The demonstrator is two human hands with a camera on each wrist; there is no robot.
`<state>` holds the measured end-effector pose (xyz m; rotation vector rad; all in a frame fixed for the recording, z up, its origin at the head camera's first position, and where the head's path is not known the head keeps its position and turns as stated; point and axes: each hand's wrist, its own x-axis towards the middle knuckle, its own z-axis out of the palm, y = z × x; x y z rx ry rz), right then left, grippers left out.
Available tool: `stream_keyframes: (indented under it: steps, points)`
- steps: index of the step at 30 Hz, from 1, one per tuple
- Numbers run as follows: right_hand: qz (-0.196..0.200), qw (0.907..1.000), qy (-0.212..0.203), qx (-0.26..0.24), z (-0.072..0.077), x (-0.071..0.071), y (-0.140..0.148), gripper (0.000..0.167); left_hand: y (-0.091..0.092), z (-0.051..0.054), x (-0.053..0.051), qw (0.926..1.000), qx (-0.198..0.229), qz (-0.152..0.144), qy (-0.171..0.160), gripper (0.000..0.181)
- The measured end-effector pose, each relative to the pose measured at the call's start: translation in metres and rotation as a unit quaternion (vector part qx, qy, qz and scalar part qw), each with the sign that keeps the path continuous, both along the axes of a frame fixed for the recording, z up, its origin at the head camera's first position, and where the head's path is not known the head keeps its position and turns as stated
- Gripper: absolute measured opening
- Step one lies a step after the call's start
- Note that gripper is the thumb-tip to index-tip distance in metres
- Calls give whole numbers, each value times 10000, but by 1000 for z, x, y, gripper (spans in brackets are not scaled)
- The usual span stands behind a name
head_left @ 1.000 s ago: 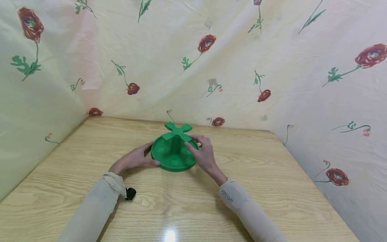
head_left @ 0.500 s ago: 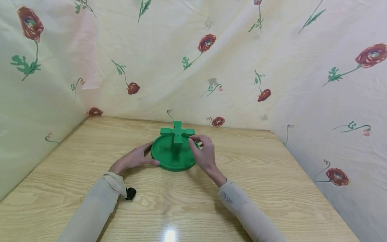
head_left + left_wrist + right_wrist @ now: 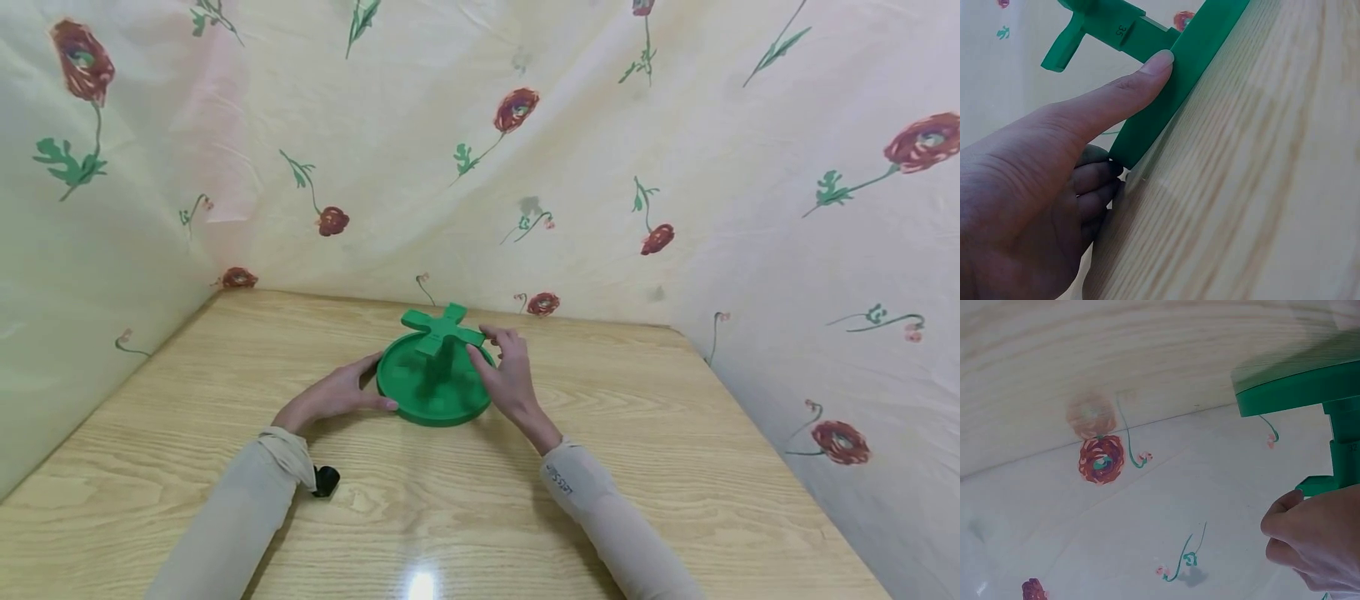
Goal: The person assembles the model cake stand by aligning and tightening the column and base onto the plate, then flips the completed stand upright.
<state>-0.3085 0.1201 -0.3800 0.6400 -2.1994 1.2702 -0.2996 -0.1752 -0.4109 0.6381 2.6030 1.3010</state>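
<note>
A green round base point(image 3: 405, 393) with a raised rim rests on the table. From its middle rises a green post point(image 3: 441, 365), topped by a green cross-shaped piece point(image 3: 444, 327). My left hand point(image 3: 336, 393) grips the base at its left edge; in the left wrist view the thumb point(image 3: 1129, 94) lies on the rim and the other fingers curl low at the far side. Up at the cross's right arm, my right hand point(image 3: 512, 383) pinches that arm between thumb and forefinger. The right wrist view shows the back of this hand, which hides part of the cross.
A wooden table point(image 3: 420, 517) lies under everything, with a flowered cloth point(image 3: 420, 167) hanging behind and at both sides. A small black object point(image 3: 326, 481) shows by the left cuff.
The cross-shaped piece has turned on its post while the base stays put. My right fingers have shifted slightly at the cross; my left hand keeps its grip.
</note>
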Motion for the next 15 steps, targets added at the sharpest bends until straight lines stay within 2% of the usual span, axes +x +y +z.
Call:
stream_keyframes:
  steps: [5,15]
  points:
    - [-25,9999,-22,126,0,1,0,34,0,-1,-1,9999,-121,42,-39,108]
    - [84,9999,-28,106,-1,3,0,32,-1,-2,-1,10000,-43,28,-38,107]
